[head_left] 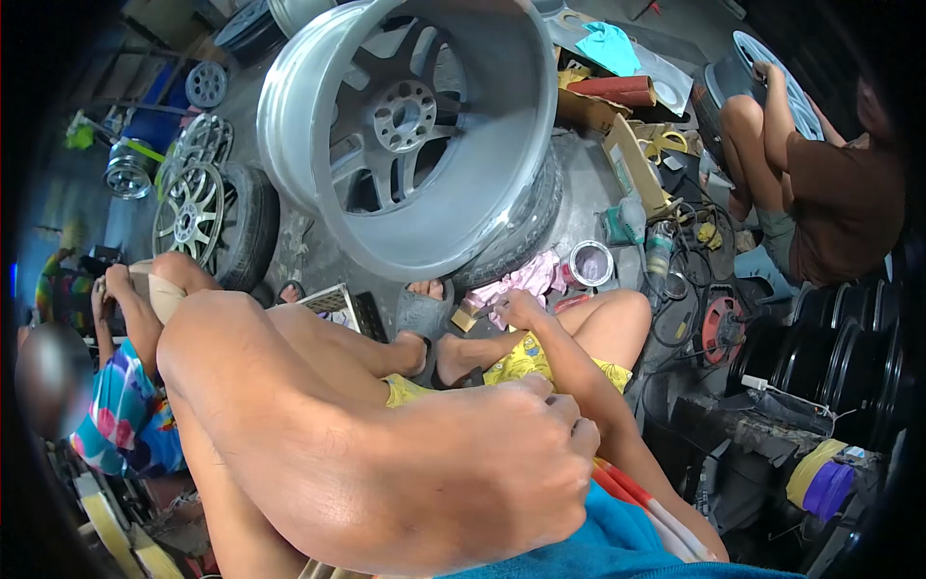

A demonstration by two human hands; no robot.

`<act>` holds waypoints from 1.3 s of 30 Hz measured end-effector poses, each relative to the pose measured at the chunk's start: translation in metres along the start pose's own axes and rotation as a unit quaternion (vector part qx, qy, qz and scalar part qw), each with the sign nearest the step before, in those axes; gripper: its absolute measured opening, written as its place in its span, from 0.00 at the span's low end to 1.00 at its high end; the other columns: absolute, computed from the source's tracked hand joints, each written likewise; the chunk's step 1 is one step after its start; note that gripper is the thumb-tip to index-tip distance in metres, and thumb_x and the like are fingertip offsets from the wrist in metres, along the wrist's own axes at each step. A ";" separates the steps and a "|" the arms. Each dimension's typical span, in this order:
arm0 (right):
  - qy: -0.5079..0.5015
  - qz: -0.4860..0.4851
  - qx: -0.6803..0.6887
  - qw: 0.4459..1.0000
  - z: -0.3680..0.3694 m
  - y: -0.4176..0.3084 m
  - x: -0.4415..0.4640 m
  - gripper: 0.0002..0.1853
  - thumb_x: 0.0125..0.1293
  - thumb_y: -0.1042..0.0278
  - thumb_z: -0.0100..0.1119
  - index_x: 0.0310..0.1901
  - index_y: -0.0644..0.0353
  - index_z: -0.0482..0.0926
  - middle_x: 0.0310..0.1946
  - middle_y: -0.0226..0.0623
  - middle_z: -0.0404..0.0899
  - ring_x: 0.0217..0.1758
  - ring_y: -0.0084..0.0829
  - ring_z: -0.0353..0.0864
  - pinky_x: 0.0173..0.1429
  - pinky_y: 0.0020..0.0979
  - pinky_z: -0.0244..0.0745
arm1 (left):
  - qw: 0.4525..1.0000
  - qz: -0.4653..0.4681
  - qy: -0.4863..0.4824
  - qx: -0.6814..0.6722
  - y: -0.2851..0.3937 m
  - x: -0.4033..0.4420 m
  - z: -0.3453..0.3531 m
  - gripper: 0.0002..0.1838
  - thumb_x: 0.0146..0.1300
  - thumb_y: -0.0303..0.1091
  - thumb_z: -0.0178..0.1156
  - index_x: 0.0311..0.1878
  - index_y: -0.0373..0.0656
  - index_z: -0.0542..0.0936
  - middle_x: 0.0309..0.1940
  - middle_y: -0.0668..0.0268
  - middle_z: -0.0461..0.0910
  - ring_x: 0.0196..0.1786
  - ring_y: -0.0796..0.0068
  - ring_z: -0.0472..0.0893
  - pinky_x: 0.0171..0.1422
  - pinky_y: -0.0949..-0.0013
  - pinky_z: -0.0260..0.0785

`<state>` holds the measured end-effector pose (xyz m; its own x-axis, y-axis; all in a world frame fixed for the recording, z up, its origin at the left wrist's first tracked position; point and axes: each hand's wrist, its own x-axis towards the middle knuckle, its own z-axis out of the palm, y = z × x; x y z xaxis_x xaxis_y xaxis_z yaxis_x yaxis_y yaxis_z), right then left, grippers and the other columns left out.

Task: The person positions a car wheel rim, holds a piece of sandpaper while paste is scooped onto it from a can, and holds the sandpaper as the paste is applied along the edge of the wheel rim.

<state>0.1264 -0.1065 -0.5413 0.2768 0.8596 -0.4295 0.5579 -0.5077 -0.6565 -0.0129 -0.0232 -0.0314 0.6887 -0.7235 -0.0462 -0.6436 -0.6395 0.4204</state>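
Observation:
My left arm crosses close in front of the camera. My left hand (pixel 545 449) is curled near my chest, and whatever its fingers may hold is hidden. Farther down, my right hand (pixel 522 309) has its fingers bent against a crumpled pink cloth (pixel 529 278) on the floor. Beside that hand lies a small tan block (pixel 467 317), and an open can (pixel 590 262) with grey contents stands just past the cloth. A large silver-grey wheel rim (pixel 439 236) rests on a tire (pixel 516 236) in front of me, touched by neither hand.
To the left a person in a colourful shirt (pixel 130 410) sits near spoked rims (pixel 188 217) and a tire (pixel 253 227). At right another person (pixel 839 203) handles a rim (pixel 776 82). A green power tool (pixel 625 221), cables, a red reel (pixel 721 326) and stacked black rims (pixel 830 357) lie nearby.

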 end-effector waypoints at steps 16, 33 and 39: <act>-0.016 0.023 0.020 0.999 -0.001 -0.007 0.003 0.11 0.61 0.58 0.62 0.41 0.50 0.88 0.39 0.47 0.86 0.46 0.48 0.85 0.55 0.43 0.78 | 0.997 -0.052 -0.043 0.032 0.007 0.002 -0.008 0.12 0.49 0.33 0.63 0.35 0.37 0.77 0.35 0.61 0.76 0.41 0.67 0.81 0.48 0.66 0.75; 0.007 -0.002 0.016 1.000 -0.003 -0.015 0.003 0.13 0.60 0.59 0.62 0.42 0.55 0.88 0.38 0.47 0.87 0.45 0.45 0.87 0.54 0.40 0.80 | 0.986 -0.102 -0.131 -0.020 -0.005 0.004 0.000 0.18 0.49 0.32 0.63 0.43 0.31 0.78 0.40 0.58 0.77 0.46 0.63 0.80 0.51 0.62 0.76; -0.023 0.035 0.056 0.998 0.002 -0.014 0.013 0.13 0.61 0.59 0.62 0.42 0.56 0.88 0.37 0.46 0.87 0.45 0.46 0.87 0.54 0.40 0.79 | 0.985 -0.171 0.011 -0.001 -0.022 -0.007 -0.015 0.18 0.57 0.31 0.64 0.49 0.33 0.79 0.52 0.51 0.79 0.53 0.56 0.82 0.55 0.59 0.76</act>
<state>0.1210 -0.0881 -0.5390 0.2748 0.8194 -0.5031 0.4461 -0.5722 -0.6882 0.0014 -0.0009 -0.0268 0.8725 -0.4599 -0.1648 -0.3722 -0.8443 0.3855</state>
